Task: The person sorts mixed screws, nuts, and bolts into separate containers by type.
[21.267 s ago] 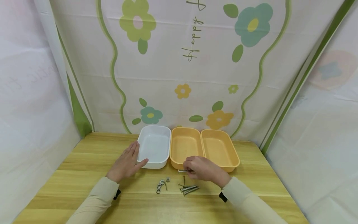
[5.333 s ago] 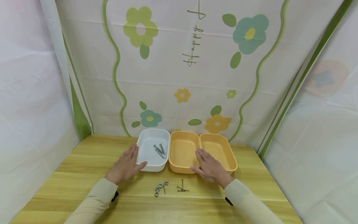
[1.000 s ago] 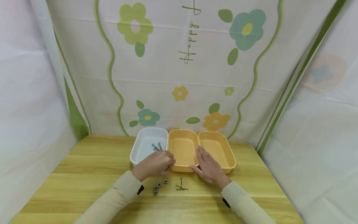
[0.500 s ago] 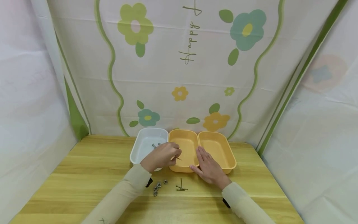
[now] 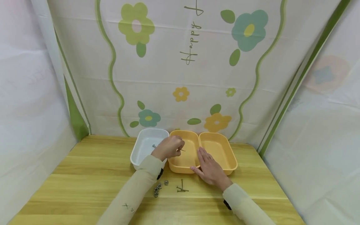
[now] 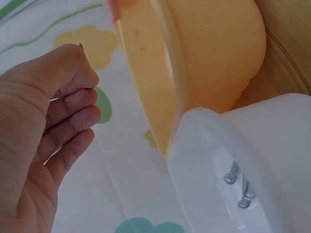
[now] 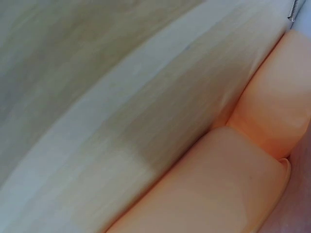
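Note:
In the head view my left hand [image 5: 169, 147] is over the left part of the middle yellow tray [image 5: 184, 169], pinching a small screw [image 5: 182, 150] between thumb and fingertips. The threaded end of this screw [image 6: 81, 46] peeks past the thumb in the left wrist view; the rest is hidden. My right hand [image 5: 210, 170] rests with straight fingers where the middle tray meets the right yellow tray [image 5: 222, 151]. Several small screws [image 5: 182, 189] lie on the table in front of the trays. Left of them sit several nuts [image 5: 157, 189].
A white tray [image 5: 139, 153] stands left of the yellow ones, all side by side against a flowered cloth backdrop [image 5: 157, 87]. It contains bolts [image 6: 244, 196], partly hidden by my left hand in the head view. The wooden table [image 5: 84, 175] extends to both sides.
Several bolts went from the table into the white tray. My left hand left that tray's edge, took a screw from beside the nuts and carried it over the middle tray.

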{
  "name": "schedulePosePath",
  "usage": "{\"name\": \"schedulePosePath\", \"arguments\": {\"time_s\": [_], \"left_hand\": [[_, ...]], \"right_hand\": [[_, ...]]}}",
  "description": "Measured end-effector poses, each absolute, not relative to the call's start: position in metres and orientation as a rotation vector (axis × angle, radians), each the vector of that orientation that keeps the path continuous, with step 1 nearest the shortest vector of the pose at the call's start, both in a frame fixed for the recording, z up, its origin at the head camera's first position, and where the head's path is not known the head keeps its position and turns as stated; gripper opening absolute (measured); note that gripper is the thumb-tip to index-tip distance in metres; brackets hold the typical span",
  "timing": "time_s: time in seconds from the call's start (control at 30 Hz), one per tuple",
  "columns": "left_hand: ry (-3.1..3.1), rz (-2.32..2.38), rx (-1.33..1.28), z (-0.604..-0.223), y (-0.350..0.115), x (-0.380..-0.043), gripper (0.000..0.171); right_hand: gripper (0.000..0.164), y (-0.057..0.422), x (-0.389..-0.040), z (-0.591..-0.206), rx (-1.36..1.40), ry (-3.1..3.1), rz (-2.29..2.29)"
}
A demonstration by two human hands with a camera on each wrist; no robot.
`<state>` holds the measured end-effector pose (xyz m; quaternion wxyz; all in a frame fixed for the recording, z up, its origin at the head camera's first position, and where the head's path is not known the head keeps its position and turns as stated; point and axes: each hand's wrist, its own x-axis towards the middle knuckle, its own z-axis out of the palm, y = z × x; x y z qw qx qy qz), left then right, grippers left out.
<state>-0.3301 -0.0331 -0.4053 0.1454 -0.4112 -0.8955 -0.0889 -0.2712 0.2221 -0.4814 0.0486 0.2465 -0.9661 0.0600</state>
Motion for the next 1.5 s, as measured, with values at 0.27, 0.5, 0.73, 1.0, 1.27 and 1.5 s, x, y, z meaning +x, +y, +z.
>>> {"name": "schedulePosePath", "arguments": {"time_s": [0.27,0.5,0.73,1.0,1.27,1.5], "left_hand": [[-2.685,-0.236,-1.062,-0.411,-0.029,-0.339,0.013],[-2.775,-0.224,-1.026,-0.404,-0.034,-0.332,0.040],[-2.758,-0.221,-1.078,-0.393,-0.042,-0.320,0.048],[-2.748,-0.179,-1.158,-0.387,-0.050,-0.298,0.049],[-2.659,-0.175,-1.264,-0.389,-0.059,-0.271,0.047],[-2.588,-0.140,-1.346,-0.401,-0.060,-0.253,0.042]], "right_hand": [[0.091,0.221,-0.272,-0.481,0.762,-2.926,0.198],[0.091,0.221,-0.272,-0.481,0.760,-2.920,0.191],[0.091,0.222,-0.274,-0.483,0.762,-2.916,0.185],[0.090,0.222,-0.275,-0.486,0.763,-2.909,0.196],[0.091,0.223,-0.273,-0.486,0.761,-2.909,0.180],[0.092,0.223,-0.272,-0.484,0.754,-2.910,0.190]]}}
